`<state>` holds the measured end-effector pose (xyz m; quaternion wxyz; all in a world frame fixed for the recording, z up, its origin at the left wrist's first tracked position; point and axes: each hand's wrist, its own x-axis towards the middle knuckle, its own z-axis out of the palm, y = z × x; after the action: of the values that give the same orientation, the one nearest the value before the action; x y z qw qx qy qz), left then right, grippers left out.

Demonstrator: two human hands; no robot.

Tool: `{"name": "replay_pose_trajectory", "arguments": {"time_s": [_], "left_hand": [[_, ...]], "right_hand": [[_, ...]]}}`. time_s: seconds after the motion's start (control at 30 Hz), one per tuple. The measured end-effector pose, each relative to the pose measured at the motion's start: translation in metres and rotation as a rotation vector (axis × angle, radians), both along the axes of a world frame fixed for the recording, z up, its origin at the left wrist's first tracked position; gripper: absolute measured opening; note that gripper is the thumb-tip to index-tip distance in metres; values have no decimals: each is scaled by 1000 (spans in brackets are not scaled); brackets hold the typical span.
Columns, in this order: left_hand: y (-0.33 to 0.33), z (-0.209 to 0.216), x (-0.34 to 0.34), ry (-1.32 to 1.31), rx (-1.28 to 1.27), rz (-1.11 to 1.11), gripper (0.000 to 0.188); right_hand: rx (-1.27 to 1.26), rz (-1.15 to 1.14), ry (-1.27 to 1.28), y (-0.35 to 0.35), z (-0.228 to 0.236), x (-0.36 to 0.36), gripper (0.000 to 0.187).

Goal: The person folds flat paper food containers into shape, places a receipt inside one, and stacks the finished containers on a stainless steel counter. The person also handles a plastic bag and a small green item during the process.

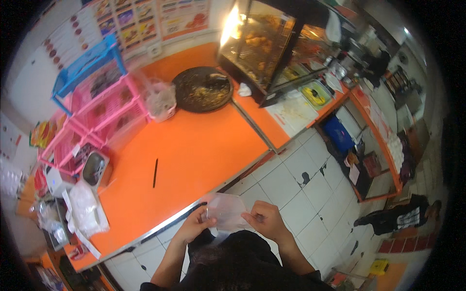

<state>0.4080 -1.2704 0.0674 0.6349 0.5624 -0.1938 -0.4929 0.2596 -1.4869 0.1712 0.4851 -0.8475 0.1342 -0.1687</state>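
Note:
Between my two hands, in front of my body, a small translucent plastic bag (226, 211) is stretched out near the counter's front edge. My left hand (196, 224) pinches its left side between thumb and fingers. At its right side, my right hand (264, 220) grips the plastic with the fingers curled in. The bag looks flat, and I see nothing inside it. Beyond my left hand, a thin black stick (155, 173), perhaps a pen or a straw, lies on the orange counter (194, 160).
Pink and blue stacked baskets (104, 109) stand at the left, near a metal container (96, 169) and white plastic bags (87, 208). A dark round tray (203, 89) with food crumbs sits at the back. Right of it is a lit glass food warmer (262, 46). A person (403, 216) is at the far right.

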Motion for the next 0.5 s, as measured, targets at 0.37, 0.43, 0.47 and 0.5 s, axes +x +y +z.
{"name": "replay_pose_trajectory", "arguments": {"time_s": [0.37,0.43,0.47,0.5], "left_hand": [[-11,15,4,-8,111,84,39],[-14,22,3,79,41,137,38],[-14,26,3,119,24,169,38],[-15,29,4,85,18,117,38]], "right_hand": [[33,-121,57,-43,-25,-53,20],[120,-139,112,-51,-31,-59,24],[118,-119,96,-54,-34,-62,23],[121,-96,75,-59,-38,-65,23]]}}
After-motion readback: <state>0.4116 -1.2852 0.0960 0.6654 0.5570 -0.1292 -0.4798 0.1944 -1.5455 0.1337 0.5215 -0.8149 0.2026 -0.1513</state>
